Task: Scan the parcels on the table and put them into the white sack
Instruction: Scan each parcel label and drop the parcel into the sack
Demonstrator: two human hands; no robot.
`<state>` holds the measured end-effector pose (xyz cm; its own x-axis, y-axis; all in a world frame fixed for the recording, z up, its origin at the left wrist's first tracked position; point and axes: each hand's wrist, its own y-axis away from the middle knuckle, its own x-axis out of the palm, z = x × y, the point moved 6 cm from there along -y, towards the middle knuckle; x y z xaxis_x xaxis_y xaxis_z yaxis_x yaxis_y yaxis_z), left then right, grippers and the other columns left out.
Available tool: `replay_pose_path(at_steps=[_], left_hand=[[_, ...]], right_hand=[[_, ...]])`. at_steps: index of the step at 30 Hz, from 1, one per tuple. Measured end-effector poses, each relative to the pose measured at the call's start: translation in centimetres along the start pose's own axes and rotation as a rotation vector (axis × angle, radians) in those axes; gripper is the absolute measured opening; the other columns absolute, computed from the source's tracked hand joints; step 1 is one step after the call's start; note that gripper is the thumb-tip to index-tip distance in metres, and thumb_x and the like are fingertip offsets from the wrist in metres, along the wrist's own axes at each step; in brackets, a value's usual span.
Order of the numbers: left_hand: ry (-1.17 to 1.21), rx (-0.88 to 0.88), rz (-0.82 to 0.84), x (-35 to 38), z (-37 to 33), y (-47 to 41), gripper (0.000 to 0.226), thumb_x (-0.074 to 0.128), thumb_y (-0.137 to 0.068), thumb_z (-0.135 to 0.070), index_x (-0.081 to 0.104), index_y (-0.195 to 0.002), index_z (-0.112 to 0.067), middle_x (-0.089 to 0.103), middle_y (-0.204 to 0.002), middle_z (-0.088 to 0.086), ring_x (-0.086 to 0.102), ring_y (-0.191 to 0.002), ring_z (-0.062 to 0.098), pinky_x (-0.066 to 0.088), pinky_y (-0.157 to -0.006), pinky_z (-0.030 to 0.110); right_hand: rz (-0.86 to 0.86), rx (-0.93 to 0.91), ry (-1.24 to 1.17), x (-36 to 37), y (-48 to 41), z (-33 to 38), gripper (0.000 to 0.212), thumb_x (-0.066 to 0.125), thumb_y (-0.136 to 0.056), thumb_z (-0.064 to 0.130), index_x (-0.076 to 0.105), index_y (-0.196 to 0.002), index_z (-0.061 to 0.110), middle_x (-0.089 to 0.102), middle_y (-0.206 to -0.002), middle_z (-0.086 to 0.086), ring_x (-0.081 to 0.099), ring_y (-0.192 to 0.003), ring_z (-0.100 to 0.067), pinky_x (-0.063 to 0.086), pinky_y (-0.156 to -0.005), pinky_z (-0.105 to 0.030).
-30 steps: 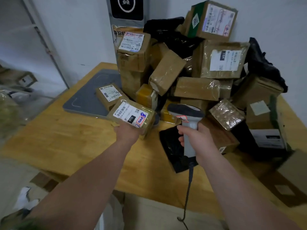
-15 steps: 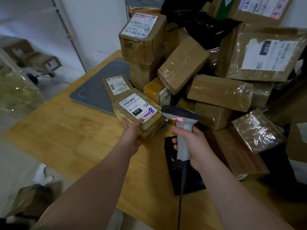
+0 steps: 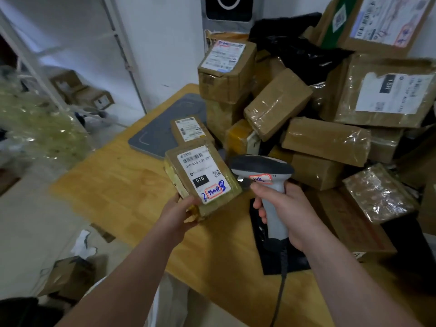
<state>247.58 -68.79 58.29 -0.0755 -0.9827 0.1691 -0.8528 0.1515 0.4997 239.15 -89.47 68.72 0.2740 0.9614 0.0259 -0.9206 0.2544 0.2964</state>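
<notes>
The light wooden desk (image 3: pixel 113 192) where I work runs from centre frame to the lower right, its far end against a white wall (image 3: pixel 165 43). A grey metal shelf upright (image 3: pixel 122 50) slants down the upper left. Beyond it, cardboard boxes (image 3: pixel 94 97) sit on the pale floor (image 3: pixel 30 220), and another box (image 3: pixel 68 277) lies at lower left. A dark panel with a white ring (image 3: pixel 226 8) shows at top centre. The light is soft and even.

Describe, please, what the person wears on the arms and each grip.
Both forearms show bare, with no sleeve in view. The left grip and the right grip wear no glove, ring or watch that I can see.
</notes>
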Motion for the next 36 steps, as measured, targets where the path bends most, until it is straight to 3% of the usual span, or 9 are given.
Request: replay_pose_path(at_steps=[7,12,16,22,30,36], left_hand=[[-0.064,0.055,0.070,-4.7,-1.5,4.1,0.070,0.070,-0.057,-0.014,0.055,-0.124,-0.024,0.070,-0.112,0.006,0.066,-0.101,0.026,0.053,-0.069,0.036],[-0.063,0.076,0.072,-8.3,-1.9,6.4,0.071,0.074,-0.059,-0.013,0.055,-0.125,-0.027,0.069,-0.115,0.006,0.064,-0.107,0.026,0.052,-0.075,0.037],[-0.039,0.100,0.059,-11.5,-1.8,7.9,0.058,0.070,-0.074,0.000,0.055,-0.125,-0.025,0.069,-0.114,0.008,0.063,-0.108,0.027,0.052,-0.076,0.037],[-0.027,0.121,0.024,-16.2,-1.5,10.0,0.062,0.074,-0.064,-0.007,0.057,-0.120,-0.027,0.070,-0.113,0.006,0.064,-0.107,0.028,0.051,-0.092,0.048],[-0.048,0.149,-0.038,-22.4,-0.7,13.0,0.066,0.073,-0.058,-0.016,0.057,-0.122,-0.028,0.070,-0.113,-0.002,0.063,-0.108,0.024,0.048,-0.094,0.048],[-0.033,0.153,-0.102,-26.7,0.7,14.9,0.051,0.068,-0.078,0.000,0.058,-0.122,-0.024,0.072,-0.109,0.001,0.067,-0.103,0.025,0.052,-0.092,0.047]], right_hand=[[0.071,-0.105,0.136,5.7,2.8,2.2,0.015,0.069,-0.088,0.024,0.066,-0.082,0.011,0.061,-0.061,-0.003,0.055,-0.051,-0.010,0.046,-0.048,-0.022],[0.080,-0.136,0.209,9.5,4.8,2.5,0.017,0.069,-0.088,0.027,0.067,-0.083,0.010,0.061,-0.060,-0.002,0.056,-0.051,-0.011,0.048,-0.050,-0.023],[0.083,-0.130,0.236,12.5,6.4,2.4,0.018,0.068,-0.089,0.025,0.065,-0.078,0.011,0.060,-0.059,-0.003,0.054,-0.049,-0.010,0.047,-0.047,-0.021],[0.110,-0.112,0.290,17.0,8.5,1.7,0.018,0.070,-0.087,0.024,0.065,-0.080,0.009,0.060,-0.060,-0.004,0.054,-0.050,-0.011,0.046,-0.048,-0.024],[0.147,-0.109,0.302,22.6,11.2,0.7,0.018,0.068,-0.089,0.021,0.063,-0.082,0.006,0.058,-0.063,-0.006,0.052,-0.053,-0.014,0.044,-0.049,-0.025],[0.202,-0.105,0.323,26.2,12.6,-0.9,0.021,0.068,-0.088,0.021,0.062,-0.073,0.008,0.057,-0.061,-0.007,0.051,-0.051,-0.014,0.044,-0.049,-0.025]])
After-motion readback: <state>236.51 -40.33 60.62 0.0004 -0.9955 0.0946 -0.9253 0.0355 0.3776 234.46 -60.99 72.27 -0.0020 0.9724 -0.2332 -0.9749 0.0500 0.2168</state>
